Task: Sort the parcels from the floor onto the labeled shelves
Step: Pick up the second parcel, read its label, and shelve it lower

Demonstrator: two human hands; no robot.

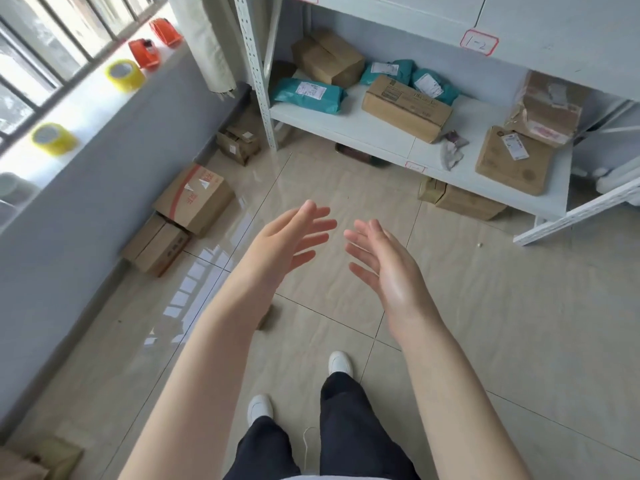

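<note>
My left hand (291, 237) and my right hand (384, 261) are stretched out over the tiled floor, palms facing each other, fingers apart, holding nothing. On the floor to the left lie a cardboard box with red print (194, 199), a plain box (156, 245) beside it and a smaller box (239, 138) near the shelf post. Another box (464, 200) sits under the shelf. The lowest shelf board (346, 124) holds brown boxes (405, 107) and teal mailer bags (306, 95). A label reading 1-2 (479, 42) is stuck on the shelf above.
A window sill at left carries yellow tape rolls (124, 76) and orange tape dispensers (145, 53). A white metal bar (581, 211) juts out at the right of the shelf. Brown paper parcels (38, 459) lie at the bottom left. My feet in white shoes stand below.
</note>
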